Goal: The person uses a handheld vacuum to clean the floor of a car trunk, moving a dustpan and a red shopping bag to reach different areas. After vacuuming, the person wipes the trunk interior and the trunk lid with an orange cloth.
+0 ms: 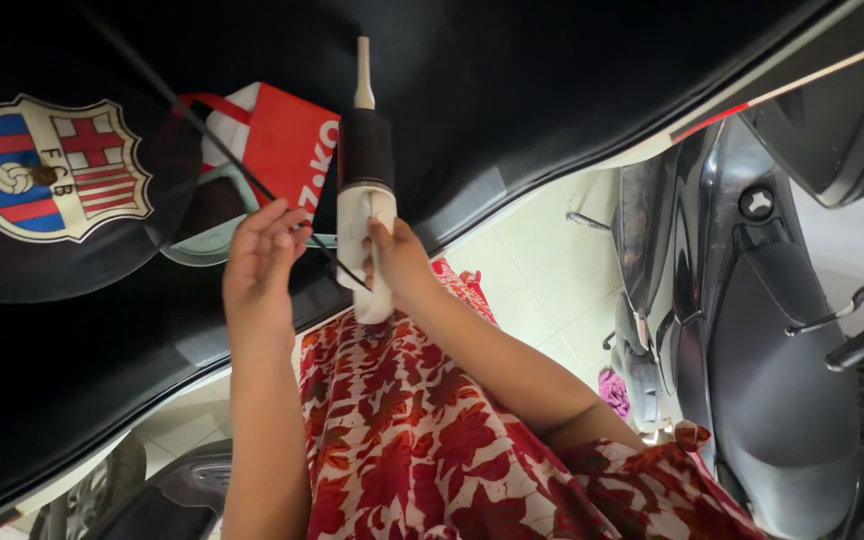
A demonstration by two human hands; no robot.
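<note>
Head view: right hand [399, 262] grips white-black handheld vacuum [365, 190]; left hand [262, 262] open beside red bag [287, 140].

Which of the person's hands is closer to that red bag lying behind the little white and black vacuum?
The left. The left hand is open, its fingers reaching up just below the red bag. The right hand grips the handheld vacuum, further to the side.

Below you, a pale tiled floor [537, 270] with thin grout lines, daylight falling soft across it. To your right, a dark grey scooter [752, 330] parked close, handlebar lever jutting out. A black padded surface [512, 80] fills the upper view, a round crest badge [47, 170] at left.
</note>
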